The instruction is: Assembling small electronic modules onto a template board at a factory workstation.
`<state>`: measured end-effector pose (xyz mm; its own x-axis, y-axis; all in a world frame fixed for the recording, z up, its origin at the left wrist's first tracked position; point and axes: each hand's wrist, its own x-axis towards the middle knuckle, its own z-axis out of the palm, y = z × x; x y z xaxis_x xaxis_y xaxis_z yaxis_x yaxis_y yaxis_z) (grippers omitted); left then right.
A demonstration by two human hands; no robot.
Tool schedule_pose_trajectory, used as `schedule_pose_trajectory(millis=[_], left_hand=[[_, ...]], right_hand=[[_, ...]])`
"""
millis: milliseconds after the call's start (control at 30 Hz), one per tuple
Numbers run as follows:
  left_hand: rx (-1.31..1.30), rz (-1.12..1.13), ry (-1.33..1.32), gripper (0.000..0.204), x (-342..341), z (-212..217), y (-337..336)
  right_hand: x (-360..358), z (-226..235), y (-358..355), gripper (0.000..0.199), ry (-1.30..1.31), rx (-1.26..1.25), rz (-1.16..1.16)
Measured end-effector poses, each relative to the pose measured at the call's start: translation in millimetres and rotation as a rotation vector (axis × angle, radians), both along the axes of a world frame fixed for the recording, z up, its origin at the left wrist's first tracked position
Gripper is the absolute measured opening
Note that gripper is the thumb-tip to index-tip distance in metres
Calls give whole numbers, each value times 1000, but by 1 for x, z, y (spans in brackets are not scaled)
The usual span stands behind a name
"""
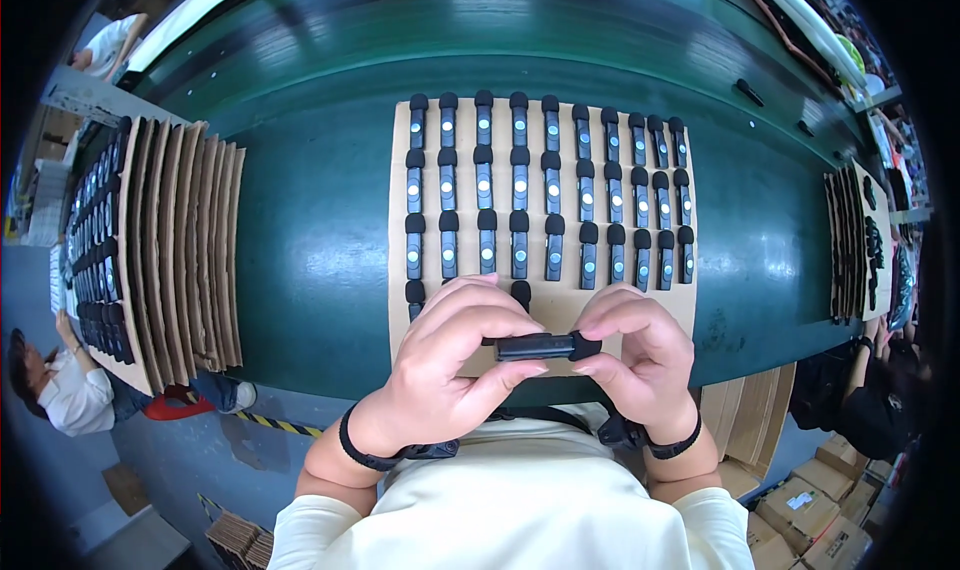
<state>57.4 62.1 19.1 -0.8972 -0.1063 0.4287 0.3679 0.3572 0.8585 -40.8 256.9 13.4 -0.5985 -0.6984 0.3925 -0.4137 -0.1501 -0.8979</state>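
Observation:
Between my two hands, level and crosswise, is a small black clip-on microphone (533, 348). My left hand (445, 355) pinches its body between thumb and fingers. Its round black foam cap (586, 346) points right, where the thumb and fingers of my right hand (645, 355) grip it. Just beyond my hands lies a cardboard sheet (640, 310). Rows of similar foam-capped microphones (520, 182) lie on it, most showing a pale round spot. My left hand partly hides the nearest row, which has few pieces showing.
A stack of cardboard sheets (190, 260) with more microphones rises at the left of the green table (310, 210). Another stack (850, 245) stands at the far right. A loose black piece (749, 92) lies at the back right. Other people are at both sides; cartons (800, 505) sit below right.

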Motion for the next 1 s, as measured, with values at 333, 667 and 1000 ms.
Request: schedule_pose_trajectory(millis=[333,667,1000], left_hand=[[-43,59,122,28,-6,-5,7],[-52,89,127,29,-6,-9,7],[-50,68,84,30,-4,-3,4]], right_hand=[[11,3,-20,23,-424,-69,61],[14,-3,-26,21,-344,-55,24],[11,-9,-29,25,-358,-30,64]])
